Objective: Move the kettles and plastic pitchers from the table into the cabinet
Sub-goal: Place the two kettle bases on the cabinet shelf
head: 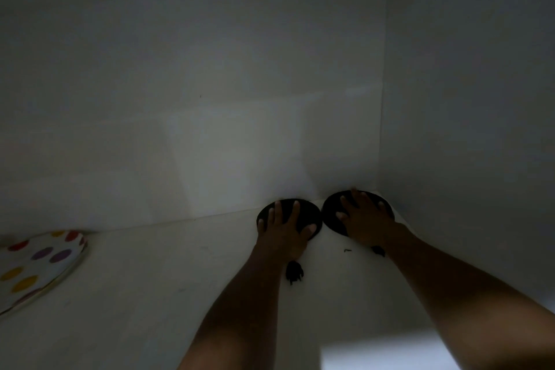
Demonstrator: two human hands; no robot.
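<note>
I am looking into a dim white cabinet. Two flat, round black kettle bases lie side by side on the shelf [156,285] in the back right corner. My left hand [285,228] lies spread over the left kettle base [310,213], thumb at its right edge. My right hand [365,219] covers the right kettle base [332,216] the same way, fingers reaching its far rim. A black plug [294,273] lies beside my left wrist, and another dark plug [379,250] pokes out under my right wrist. No kettle or pitcher is in view.
A white plate with coloured polka dots [39,261] lies on the shelf at the far left. The cabinet's back wall [210,99] and right side wall [465,129] close in the corner. A small dark scrap [347,249] lies between my wrists.
</note>
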